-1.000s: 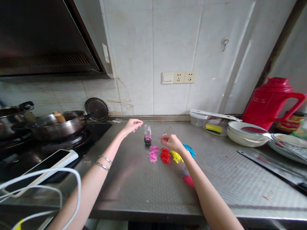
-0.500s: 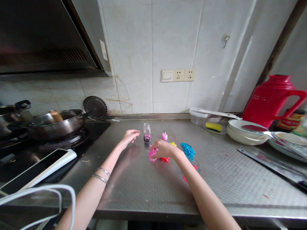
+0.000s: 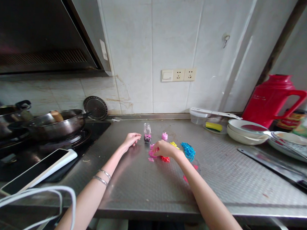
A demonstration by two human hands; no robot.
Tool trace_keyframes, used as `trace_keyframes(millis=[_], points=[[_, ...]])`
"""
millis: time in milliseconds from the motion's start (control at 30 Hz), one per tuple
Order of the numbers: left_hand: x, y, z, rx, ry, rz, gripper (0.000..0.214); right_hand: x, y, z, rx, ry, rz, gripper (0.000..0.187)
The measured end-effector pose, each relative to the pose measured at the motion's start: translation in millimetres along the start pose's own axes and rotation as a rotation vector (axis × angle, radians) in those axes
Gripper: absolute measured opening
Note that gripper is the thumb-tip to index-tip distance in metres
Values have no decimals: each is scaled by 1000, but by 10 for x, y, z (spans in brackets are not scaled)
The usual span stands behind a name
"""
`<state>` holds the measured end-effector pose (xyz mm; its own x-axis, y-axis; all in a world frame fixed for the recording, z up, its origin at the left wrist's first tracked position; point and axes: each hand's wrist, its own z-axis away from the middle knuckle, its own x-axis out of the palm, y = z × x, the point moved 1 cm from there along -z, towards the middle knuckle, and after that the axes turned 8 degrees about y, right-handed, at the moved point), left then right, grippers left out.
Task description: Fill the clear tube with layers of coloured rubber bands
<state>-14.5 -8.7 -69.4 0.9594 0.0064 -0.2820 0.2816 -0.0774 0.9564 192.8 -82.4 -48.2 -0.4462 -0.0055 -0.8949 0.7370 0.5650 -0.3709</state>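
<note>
My right hand (image 3: 164, 149) reaches over the counter, its fingers closed down on a pile of thin pink rubber bands (image 3: 151, 152); its fingertips are partly hidden. A small stray pink clump (image 3: 150, 159) lies just in front of the pile. Beside the clear little bottle (image 3: 147, 130), which has pink pieces inside and a dark lower end, my left hand (image 3: 131, 140) hovers with fingers loosely bent, apart from the bottle and visibly holding nothing. Red bands (image 3: 165, 159), yellow bands (image 3: 174, 145) and blue bands (image 3: 188, 151) lie around my right hand. Behind them stands a small pink object (image 3: 164, 136).
On the left are a stove with a pan (image 3: 57, 127), a phone-like device (image 3: 37, 170) and a white cable (image 3: 73, 200). To the right lie a knife (image 3: 274, 169), bowls (image 3: 245, 137), a yellow sponge (image 3: 214, 126) and a red thermos (image 3: 270, 100).
My right hand has lowered, and the pink bands sit lower beneath its fingers, with a small clump now apart in front. My left hand has moved slightly right, nearer the bottle.
</note>
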Motion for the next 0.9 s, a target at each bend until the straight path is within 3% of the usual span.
trace_keyframes(millis=[333,900], points=[[13,-33,29,-34,9,-19,25,-19,71,-18,-54,116,-197,16],[47,-121,7,-34,-23,-85,24,-33,110,12,-2,122,-272,19]])
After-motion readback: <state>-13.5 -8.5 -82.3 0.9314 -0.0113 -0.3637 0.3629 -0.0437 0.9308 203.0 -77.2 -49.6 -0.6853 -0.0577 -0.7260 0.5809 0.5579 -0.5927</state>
